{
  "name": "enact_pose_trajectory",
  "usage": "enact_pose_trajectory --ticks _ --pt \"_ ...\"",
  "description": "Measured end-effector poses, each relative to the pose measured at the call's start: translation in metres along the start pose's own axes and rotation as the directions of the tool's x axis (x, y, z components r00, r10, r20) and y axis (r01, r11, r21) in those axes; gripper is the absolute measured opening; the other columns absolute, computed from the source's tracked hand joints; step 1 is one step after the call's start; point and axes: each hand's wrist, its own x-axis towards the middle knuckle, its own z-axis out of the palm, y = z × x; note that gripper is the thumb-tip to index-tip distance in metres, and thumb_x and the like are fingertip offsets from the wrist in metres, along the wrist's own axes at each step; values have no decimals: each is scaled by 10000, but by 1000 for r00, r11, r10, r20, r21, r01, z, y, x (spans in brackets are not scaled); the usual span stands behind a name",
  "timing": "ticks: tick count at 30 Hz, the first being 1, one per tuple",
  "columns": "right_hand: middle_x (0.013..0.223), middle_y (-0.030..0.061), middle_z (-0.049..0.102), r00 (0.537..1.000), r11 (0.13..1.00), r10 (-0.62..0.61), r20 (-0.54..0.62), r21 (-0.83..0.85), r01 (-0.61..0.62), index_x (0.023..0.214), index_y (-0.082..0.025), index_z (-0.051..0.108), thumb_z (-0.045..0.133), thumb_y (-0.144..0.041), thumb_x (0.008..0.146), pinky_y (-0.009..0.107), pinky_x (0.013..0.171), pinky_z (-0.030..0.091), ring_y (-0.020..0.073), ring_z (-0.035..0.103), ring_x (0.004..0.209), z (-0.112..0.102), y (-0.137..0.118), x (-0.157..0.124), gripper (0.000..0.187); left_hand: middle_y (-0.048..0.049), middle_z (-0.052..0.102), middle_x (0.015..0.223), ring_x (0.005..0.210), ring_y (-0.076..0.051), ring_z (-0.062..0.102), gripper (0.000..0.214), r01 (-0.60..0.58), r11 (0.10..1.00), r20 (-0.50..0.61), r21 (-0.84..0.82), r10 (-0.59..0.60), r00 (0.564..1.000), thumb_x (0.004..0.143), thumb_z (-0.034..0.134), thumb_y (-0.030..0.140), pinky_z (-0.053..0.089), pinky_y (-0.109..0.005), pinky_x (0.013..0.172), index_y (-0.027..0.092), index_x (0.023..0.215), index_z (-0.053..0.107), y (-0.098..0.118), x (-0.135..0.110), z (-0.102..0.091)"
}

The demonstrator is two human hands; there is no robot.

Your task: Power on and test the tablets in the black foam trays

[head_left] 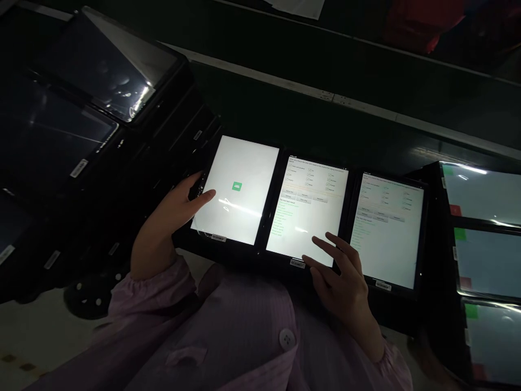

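Three lit tablets lie side by side in a dark holder in front of me. On the left tablet (234,212), a small green icon shows on a white screen. The middle tablet (321,217) and the right tablet (391,239) display checkboxes, grey buttons and lines of green text. My left hand (166,212) grips the left tablet's outer edge, thumb over its screen; the other fingers are mostly hidden. Above the lower right of the middle tablet is my right hand (342,271), its fingers spread and holding nothing. Whether its fingertips touch the glass, I cannot tell.
Dark-screened tablets (109,65) sit in black holders at the left. More lit tablets (488,260) with green and red corner patches stand at the right. Behind runs a dark green surface with a metal strip (277,81). A red object (423,21) is at the far right.
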Motion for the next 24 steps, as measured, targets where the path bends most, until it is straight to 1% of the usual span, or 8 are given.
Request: enact_pose_trajectory --ticks 3,10,12,14,17,20,22,24 --pt "1177 124 803 1000 1000 -6 0 -1 6 1018 -178 782 640 -118 1034 427 901 717 304 714 1264 0 1 0 155 -153 544 1673 1555 -431 491 703 53 998 -14 26 -53 998 1009 658 458 361 -708 1266 207 1642 488 3 -1 -1" --pt "1229 114 789 1000 1000 -2 24 9 2 1024 -206 787 642 -138 1036 448 939 704 313 666 1336 0 0 -3 161 -140 535 1685 1523 -420 531 753 69 996 -14 52 -68 998 989 668 488 411 -675 1249 228 1665 465 0 1 -1" --pt "1257 97 785 999 1000 0 49 2 0 1022 -233 792 645 -169 1042 499 999 686 327 632 1386 3 -3 -5 161 -137 526 1693 1516 -419 537 785 67 995 -19 72 -66 998 972 652 512 413 -668 1249 236 1678 446 -3 2 -3" --pt "1312 89 771 998 999 35 57 -36 -32 1046 -250 791 653 -188 1042 603 1083 636 361 575 1459 8 -4 -6 151 -133 507 1708 1528 -416 524 855 42 995 6 92 -43 999 931 644 542 416 -651 1251 243 1697 408 -9 3 -5" --pt "1438 128 707 992 983 126 26 -136 -121 1178 -229 775 655 -189 1045 711 1157 547 420 425 1591 8 2 -9 184 -147 353 1796 1626 -450 366 1130 -54 985 86 165 40 995 767 711 648 375 -645 1275 217 1731 309 -31 2 -7" --pt "1495 130 668 986 969 161 -37 -184 -165 1231 -231 770 648 -184 1051 663 1177 532 414 369 1632 -6 17 -18 222 -193 173 1846 1690 -474 166 1390 -162 954 154 251 126 980 621 760 747 317 -658 1297 161 1750 200 -58 0 -7" --pt "1481 91 688 982 966 159 -99 -191 -176 1160 -254 795 656 -163 1044 607 1170 542 392 421 1606 -22 28 -28 203 -212 166 1843 1693 -463 165 1442 -184 948 182 259 140 973 604 746 790 318 -653 1296 144 1751 157 -69 -3 -6" --pt "1453 55 717 977 964 158 -145 -193 -184 1088 -266 816 679 -120 1018 563 1150 562 376 468 1575 -37 37 -40 211 -220 243 1821 1670 -463 252 1423 -186 952 182 245 143 973 618 734 812 338 -651 1287 146 1747 179 -67 -7 -3"
